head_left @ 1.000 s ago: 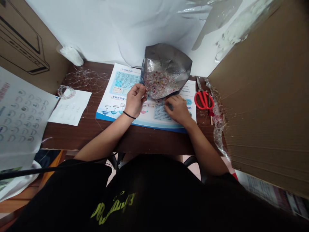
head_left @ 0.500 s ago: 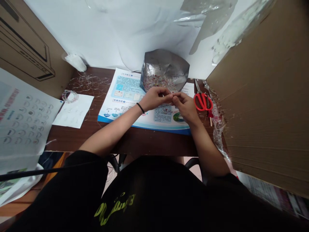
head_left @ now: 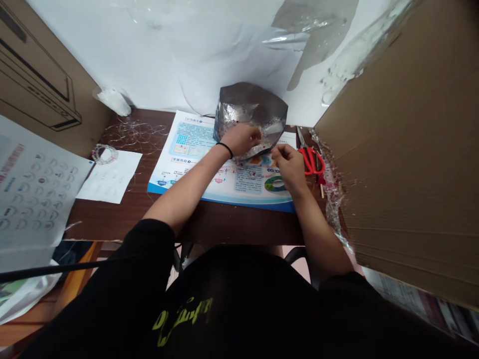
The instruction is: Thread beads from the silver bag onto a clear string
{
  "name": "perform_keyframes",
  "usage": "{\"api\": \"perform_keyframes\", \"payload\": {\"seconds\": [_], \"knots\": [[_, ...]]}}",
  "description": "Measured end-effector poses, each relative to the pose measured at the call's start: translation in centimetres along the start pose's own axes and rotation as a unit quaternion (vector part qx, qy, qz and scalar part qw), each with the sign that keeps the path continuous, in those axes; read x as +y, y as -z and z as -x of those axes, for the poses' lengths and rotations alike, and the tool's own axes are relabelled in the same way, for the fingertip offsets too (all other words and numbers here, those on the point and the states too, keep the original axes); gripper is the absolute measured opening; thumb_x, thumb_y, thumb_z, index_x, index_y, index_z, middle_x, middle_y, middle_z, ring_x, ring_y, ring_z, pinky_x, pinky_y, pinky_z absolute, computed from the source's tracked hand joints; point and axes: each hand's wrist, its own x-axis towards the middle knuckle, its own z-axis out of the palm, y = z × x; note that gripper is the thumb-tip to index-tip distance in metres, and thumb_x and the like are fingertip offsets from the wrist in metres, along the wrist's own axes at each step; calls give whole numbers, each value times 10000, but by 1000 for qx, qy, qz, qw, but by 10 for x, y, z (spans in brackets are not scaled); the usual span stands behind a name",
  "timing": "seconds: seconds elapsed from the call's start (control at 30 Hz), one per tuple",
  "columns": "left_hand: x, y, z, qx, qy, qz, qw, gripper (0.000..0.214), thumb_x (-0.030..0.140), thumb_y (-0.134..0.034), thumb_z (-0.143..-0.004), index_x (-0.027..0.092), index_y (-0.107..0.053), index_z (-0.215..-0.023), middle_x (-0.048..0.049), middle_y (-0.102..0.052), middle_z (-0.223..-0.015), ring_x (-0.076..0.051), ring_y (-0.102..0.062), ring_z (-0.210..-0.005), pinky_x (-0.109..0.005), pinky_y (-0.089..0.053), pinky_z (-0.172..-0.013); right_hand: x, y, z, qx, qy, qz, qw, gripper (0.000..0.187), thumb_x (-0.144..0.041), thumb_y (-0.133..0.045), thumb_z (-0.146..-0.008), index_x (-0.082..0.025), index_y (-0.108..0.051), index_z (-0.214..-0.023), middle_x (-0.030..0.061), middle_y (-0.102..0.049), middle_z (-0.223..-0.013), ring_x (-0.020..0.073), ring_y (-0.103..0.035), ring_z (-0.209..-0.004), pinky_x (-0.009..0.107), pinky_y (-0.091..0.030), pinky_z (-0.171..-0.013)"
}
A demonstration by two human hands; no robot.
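# Left hand [head_left: 241, 139] at the silver bag [head_left: 245, 102]

The fingers [head_left: 254, 133] of the left hand curl over the bag's mouth, near the middle of the picture. I cannot tell if they hold anything. Small colored beads [head_left: 224, 127] fill the bag, which sits at the top of a blue and white poster [head_left: 187, 144]. The right hand [head_left: 290, 167] is just beside the bag. Its fingers [head_left: 279, 153] pinch close together, but anything there is too small to see. Red scissors [head_left: 312, 162] lie near the right hand on the dark wood desk [head_left: 112, 227].
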Motion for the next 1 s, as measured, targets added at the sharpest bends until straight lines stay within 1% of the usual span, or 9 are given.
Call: {"api": "perform_keyframes", "payload": {"seconds": [0.17,0.4,0.5,0.6,0.67,0.73,0.87,0.93,1.0], "knots": [[2,-20,-12,-67,1,-92,994,256,253,-481,-797,165,-688,-919,-105,-622,-980,-227,-557,-872,-329,-393,-743,1,-2,-2,-1,-11,-5,1000,250,-407,-510,-827,-208,-519,-675,-44,-495,-600,61,-396,-506,197,-326,-470],[4,-19,-16,-54,20,-87,995,223,185,-472,-768,141,-685,-817,-111,-632,-905,-208,-567,-813,-316,-405,-712,-3,-5,2,-71,-64,-81,992,237,-456,-576,-782,-220,-553,-774,-40,-572,-620,54,-394,-462,203,-317,-446],[-2,-15,-17,-15,18,-20,1000,174,151,-494,-745,145,-668,-765,-80,-638,-827,-185,-565,-786,-307,-410,-736,-3,-6,4,-81,-63,-59,993,249,-460,-588,-771,-214,-577,-811,-31,-615,-650,56,-423,-465,211,-351,-469],[0,-11,-5,36,53,139,988,73,137,-569,-705,136,-639,-726,-44,-622,-715,-149,-561,-722,-294,-430,-738,-4,-6,6,-68,-23,8,997,226,-425,-565,-792,-205,-603,-818,-19,-641,-677,78,-503,-529,227,-398,-534],[5,-8,12,56,113,305,944,65,171,-617,-704,124,-618,-749,-33,-614,-684,-116,-556,-657,-275,-453,-696,-7,-7,8,-59,22,79,995,205,-391,-544,-810,-203,-626,-804,-15,-646,-692,98,-548,-599,244,-420,-598],[11,-6,34,60,180,473,861,111,201,-622,-729,121,-590,-799,-35,-633,-738,-84,-557,-626,-264,-476,-668,-11,-8,11,-63,61,142,986,190,-356,-534,-822,-205,-648,-800,-14,-654,-717,109,-566,-642,254,-425,-640],[15,-11,74,50,255,637,726,130,148,-647,-711,131,-565,-810,-23,-653,-784,-64,-590,-628,-244,-503,-676,-18,-13,18,-80,82,166,979,160,-317,-549,-819,-212,-670,-821,-8,-679,-764,119,-581,-658,259,-430,-648],[15,-16,85,36,267,667,695,149,135,-664,-700,131,-562,-808,-19,-657,-766,-76,-613,-642,-248,-512,-680,-20,-15,21,-76,85,164,980,153,-317,-557,-815,-214,-670,-813,-10,-678,-752,120,-579,-648,264,-434,-647],[13,-20,89,26,265,677,687,163,128,-676,-696,126,-561,-812,-23,-662,-763,-91,-633,-671,-259,-518,-696,-22,-16,23,-73,86,168,979,151,-317,-554,-814,-214,-663,-800,-15,-664,-721,116,-567,-629,263,-430,-634]]}}
